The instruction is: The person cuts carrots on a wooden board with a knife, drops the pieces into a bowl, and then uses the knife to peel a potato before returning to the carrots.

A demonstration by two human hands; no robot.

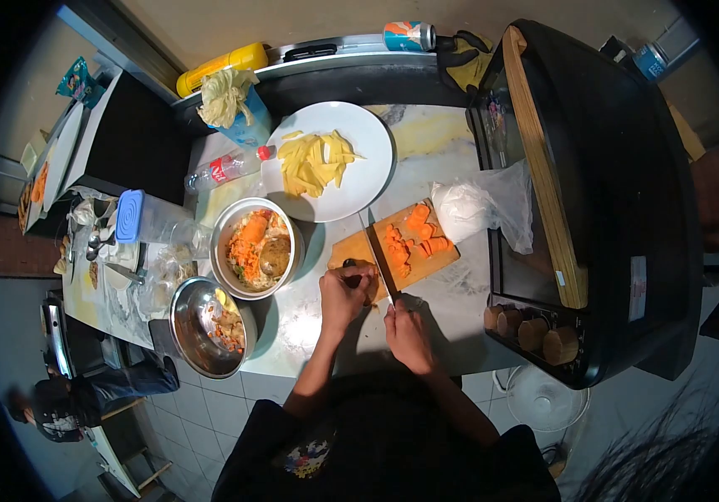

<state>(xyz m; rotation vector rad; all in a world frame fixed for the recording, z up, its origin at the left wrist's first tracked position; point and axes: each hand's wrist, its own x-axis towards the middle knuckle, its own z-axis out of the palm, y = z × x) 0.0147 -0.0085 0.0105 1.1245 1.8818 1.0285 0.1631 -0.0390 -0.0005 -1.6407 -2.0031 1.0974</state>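
Note:
My right hand [409, 336] is closed round the handle of a knife [378, 259], whose blade points away from me across the wooden cutting board [437, 266]. Just left of the blade, my left hand [346, 299] is closed with its fingertips down on the board. A small dark thing shows at those fingertips; I cannot make out what it is. To the right of the blade lie cut carrot pieces [418, 243], some in chunks. A bag of white powder [464, 206] rests against the board's far right corner.
A white plate [373, 134] holds yellow strips. On the left stand a pot [294, 272] of chopped vegetables, a steel bowl [182, 309] with scraps, and a plastic bottle [217, 171]. A black oven [593, 192] fills the right side. Another person [71, 402] is at far left.

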